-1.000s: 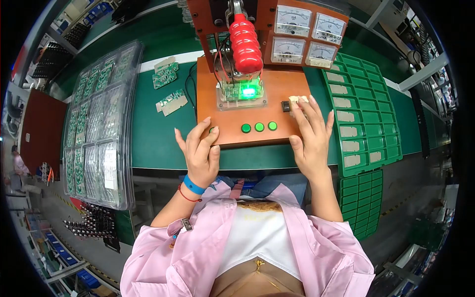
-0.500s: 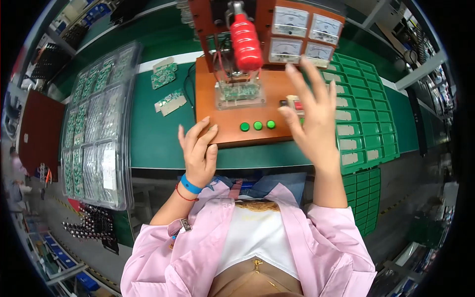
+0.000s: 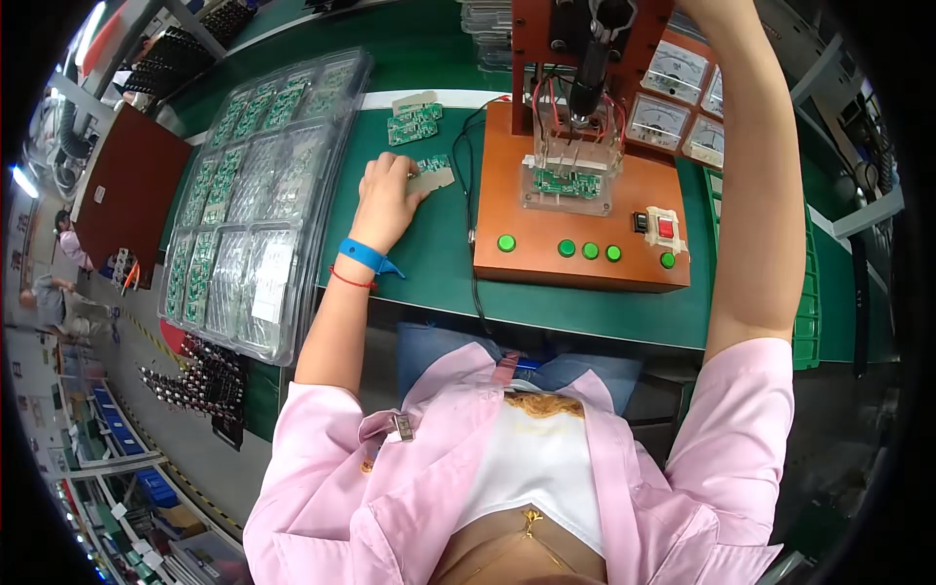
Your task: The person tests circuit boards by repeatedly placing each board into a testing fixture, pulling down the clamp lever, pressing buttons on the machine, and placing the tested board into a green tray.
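Observation:
My left hand (image 3: 385,203) is closed on the near edge of a circuit board (image 3: 435,177) on the green bench. Its fingertips are partly hidden, and the thumb lies along the board. Just beyond are more boards (image 3: 414,125). Another green board (image 3: 567,183) sits in the clear fixture (image 3: 539,200) on the orange test box (image 3: 517,268), under the press (image 3: 590,83). My right forearm (image 3: 759,185) stretches past the right side of the box. The right hand itself lies beyond the top edge of the view.
Clear blister trays (image 3: 292,336) with boards are stacked at the left. Green buttons (image 3: 590,252) and a red switch (image 3: 666,227) line the box front. Analog meters (image 3: 673,73) stand behind, partly covered by my arm, as is a green tray (image 3: 807,327). A black cable (image 3: 470,185) runs beside the box.
The view has swung left. My left hand has gone from the box's front corner to the loose board. My right arm has reached up and forward, and the red press handle has left the view.

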